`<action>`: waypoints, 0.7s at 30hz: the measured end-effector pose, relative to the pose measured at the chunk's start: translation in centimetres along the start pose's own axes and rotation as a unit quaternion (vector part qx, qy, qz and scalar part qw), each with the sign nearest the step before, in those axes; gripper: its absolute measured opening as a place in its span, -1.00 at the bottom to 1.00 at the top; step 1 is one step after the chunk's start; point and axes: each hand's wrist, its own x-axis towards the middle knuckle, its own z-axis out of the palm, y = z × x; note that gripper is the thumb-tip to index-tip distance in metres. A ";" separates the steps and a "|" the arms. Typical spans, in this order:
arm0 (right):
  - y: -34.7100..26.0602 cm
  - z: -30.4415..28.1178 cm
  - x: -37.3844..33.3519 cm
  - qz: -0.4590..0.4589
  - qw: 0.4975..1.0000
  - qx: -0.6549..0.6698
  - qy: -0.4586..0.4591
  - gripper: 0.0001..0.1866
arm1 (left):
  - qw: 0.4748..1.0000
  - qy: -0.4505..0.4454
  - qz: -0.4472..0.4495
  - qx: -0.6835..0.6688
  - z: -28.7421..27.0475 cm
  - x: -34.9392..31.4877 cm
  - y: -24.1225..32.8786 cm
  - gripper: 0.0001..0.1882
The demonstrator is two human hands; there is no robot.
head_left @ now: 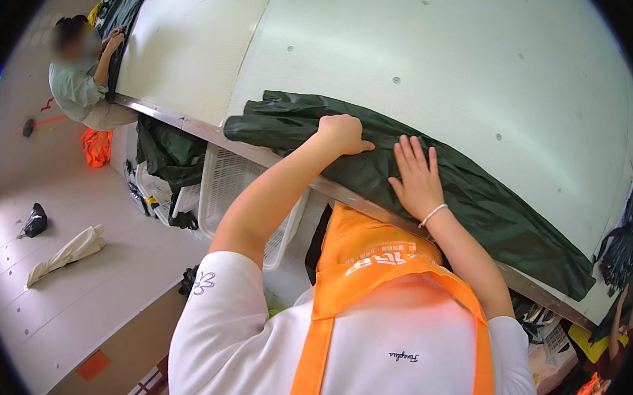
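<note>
A long, folded piece of dark green, slightly shiny fabric (pixel 470 194) lies along the near edge of the pale worktable (pixel 438 49); whether it is a garment or a sheet cannot be told. Its left end is bunched in soft ridges, while the right part narrows flat toward the table's corner. My left hand (pixel 342 134) is closed on the fabric left of the middle, fingers curled under and thumb pointing right. Just right of it, my right hand (pixel 418 178) lies flat on the fabric with fingers stretched out. A beaded bracelet circles my right wrist.
White plastic baskets (pixel 227 182) stand under the table edge, with dark green fabric (pixel 170 150) hanging beside them. At the far left, another person (pixel 81 82) handles dark material at the same table. Dark strips (pixel 620 253) hang by the right edge. A beige roll (pixel 67 255) lies at left.
</note>
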 end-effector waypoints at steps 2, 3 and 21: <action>1.1 1.9 0.1 0.028 0.999 -0.015 -0.012 -0.24 | 0.997 0.058 0.059 0.001 -1.7 -2.4 -3.5 -0.31; 1.1 1.9 0.2 0.031 0.999 -0.010 -0.014 -0.24 | 0.979 0.173 0.096 0.053 -2.1 -4.3 -6.6 -0.25; 1.2 1.8 1.2 0.033 0.999 -0.012 -0.007 -0.27 | 0.830 0.441 -0.261 -0.219 3.1 0.9 -20.9 -0.57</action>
